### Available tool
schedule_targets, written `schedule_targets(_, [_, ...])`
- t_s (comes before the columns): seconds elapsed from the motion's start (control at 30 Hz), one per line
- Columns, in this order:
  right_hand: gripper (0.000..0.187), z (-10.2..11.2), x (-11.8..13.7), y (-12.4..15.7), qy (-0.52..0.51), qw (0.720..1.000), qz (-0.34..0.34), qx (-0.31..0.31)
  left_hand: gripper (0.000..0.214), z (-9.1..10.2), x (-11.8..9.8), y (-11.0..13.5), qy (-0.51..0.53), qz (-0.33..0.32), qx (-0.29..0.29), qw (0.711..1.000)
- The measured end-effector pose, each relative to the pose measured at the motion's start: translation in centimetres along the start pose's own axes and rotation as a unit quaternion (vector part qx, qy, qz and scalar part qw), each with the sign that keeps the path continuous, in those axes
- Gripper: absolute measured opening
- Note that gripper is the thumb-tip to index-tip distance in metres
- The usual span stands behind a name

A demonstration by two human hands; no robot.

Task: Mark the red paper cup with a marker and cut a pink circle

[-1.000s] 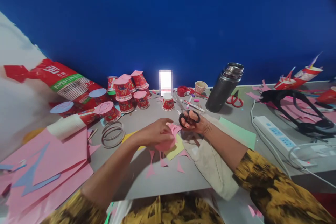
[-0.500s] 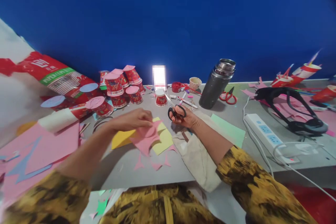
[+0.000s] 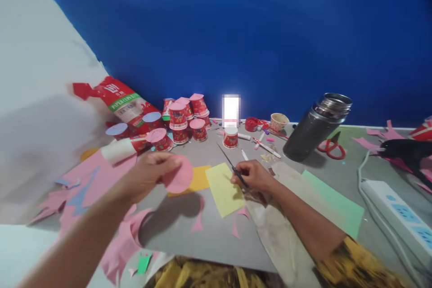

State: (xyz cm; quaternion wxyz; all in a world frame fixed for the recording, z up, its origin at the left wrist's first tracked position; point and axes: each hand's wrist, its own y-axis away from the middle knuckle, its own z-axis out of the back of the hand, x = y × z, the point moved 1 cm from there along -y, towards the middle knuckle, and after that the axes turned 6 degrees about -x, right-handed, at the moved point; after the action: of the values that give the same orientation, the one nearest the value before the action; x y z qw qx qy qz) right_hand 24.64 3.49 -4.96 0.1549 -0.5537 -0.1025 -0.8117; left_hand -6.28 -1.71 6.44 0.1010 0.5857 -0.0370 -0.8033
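My left hand (image 3: 150,173) is closed on the edge of a round piece of pink paper (image 3: 179,176), held above the table. In my right hand (image 3: 255,176) is a pair of scissors (image 3: 239,173), its blades pointing away to the upper left. Below the hands lie a pale yellow sheet (image 3: 223,194) and an orange-yellow sheet (image 3: 201,177). Thin pink offcuts (image 3: 198,220) are scattered on the grey table (image 3: 175,229) in front. A larger curved pink scrap (image 3: 123,243) lies by the front edge, under my left forearm.
Red paper cups (image 3: 180,119) with pink discs on top stand at the back left, beside a red cup bag (image 3: 126,101). A dark flask (image 3: 310,130), red-handled scissors (image 3: 332,148) and a power strip (image 3: 400,211) are on the right. A green sheet (image 3: 340,202) lies there too.
The view has turned left. My left hand has moved left, and the ragged pink paper it held now shows as a round disc. A curved pink scrap has appeared at the front left.
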Motion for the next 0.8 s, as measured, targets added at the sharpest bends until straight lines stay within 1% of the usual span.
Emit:
schedule_targets(0.03, [0.040, 0.1, 0.0, 0.1, 0.042, 0.999, 0.002, -0.009, 0.049, -0.8, 0.1, -0.7, 0.032, 0.023, 0.022, 0.999])
schedule_targets(0.1, [0.035, 0.4, 0.4, 0.6, 0.148, 0.989, 0.014, -0.023, 0.048, -1.8, 0.9, -2.0, 0.090, 0.052, 0.036, 0.994])
schedule_targets(0.2, [0.024, 1.3, 1.3, 2.4, 0.277, 0.958, 0.021, -0.076, 0.046, -2.0, 2.8, -3.2, 0.202, 0.083, 0.046, 0.975])
schedule_targets(0.27, [0.026, 2.5, 1.8, 4.1, 0.334, 0.935, -0.018, -0.119, 0.038, -2.0, 4.0, -3.5, 0.284, 0.113, 0.064, 0.950])
schedule_targets(0.37, [0.035, 4.6, 1.7, 7.2, 0.374, 0.910, -0.100, -0.147, 0.033, -2.1, 5.1, -4.0, 0.366, 0.159, 0.095, 0.912])
schedule_targets(0.47, [0.048, 5.9, 0.6, 10.4, 0.412, 0.876, -0.169, -0.187, 0.029, -2.0, 5.2, -4.6, 0.401, 0.168, 0.102, 0.895])
schedule_targets(0.57, [0.053, 5.7, -0.7, 12.9, 0.422, 0.860, -0.195, -0.213, 0.032, -1.8, 4.9, -4.9, 0.387, 0.163, 0.122, 0.899])
schedule_targets(0.63, [0.053, 5.2, -1.4, 14.1, 0.426, 0.850, -0.208, -0.231, 0.037, -1.6, 4.6, -4.8, 0.358, 0.153, 0.136, 0.911])
schedule_targets(0.7, [0.051, 5.0, -1.7, 14.8, 0.434, 0.838, -0.215, -0.250, 0.040, -1.4, 4.6, -4.5, 0.328, 0.139, 0.133, 0.925])
schedule_targets(0.73, [0.050, 5.1, -1.7, 15.0, 0.434, 0.837, -0.216, -0.255, 0.042, -1.4, 4.6, -4.3, 0.314, 0.132, 0.128, 0.931])
schedule_targets(0.77, [0.050, 5.2, -1.6, 15.0, 0.425, 0.841, -0.216, -0.255, 0.043, -1.3, 4.6, -4.1, 0.300, 0.126, 0.126, 0.937])
schedule_targets(0.8, [0.050, 5.3, -1.3, 14.9, 0.407, 0.853, -0.209, -0.252, 0.043, -1.4, 4.7, -3.8, 0.285, 0.121, 0.127, 0.942])
